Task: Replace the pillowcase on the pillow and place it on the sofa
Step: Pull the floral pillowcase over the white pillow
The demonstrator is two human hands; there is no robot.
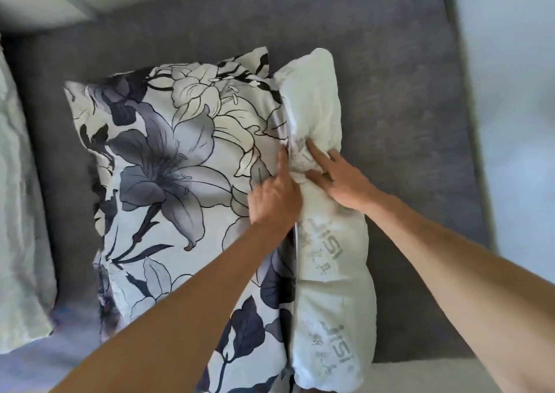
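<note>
A pillow lies on the grey sofa seat point(405, 116). A floral pillowcase point(180, 164) with grey and cream lilies covers most of it. The white inner pillow point(324, 257), printed with grey lettering, sticks out along the case's open right edge. My left hand point(274, 199) pinches the case's open edge near the middle, index finger stretched along the seam. My right hand point(339, 179) presses into the white pillow right beside that edge, fingers spread and pushing the filling. The two hands nearly touch.
A pale, light-patterned cushion or bedding point(18, 212) lies at the left edge of the sofa. Bluish fabric point(60, 362) shows at the lower left. A light floor or wall point(516, 92) runs along the right beyond the sofa's edge.
</note>
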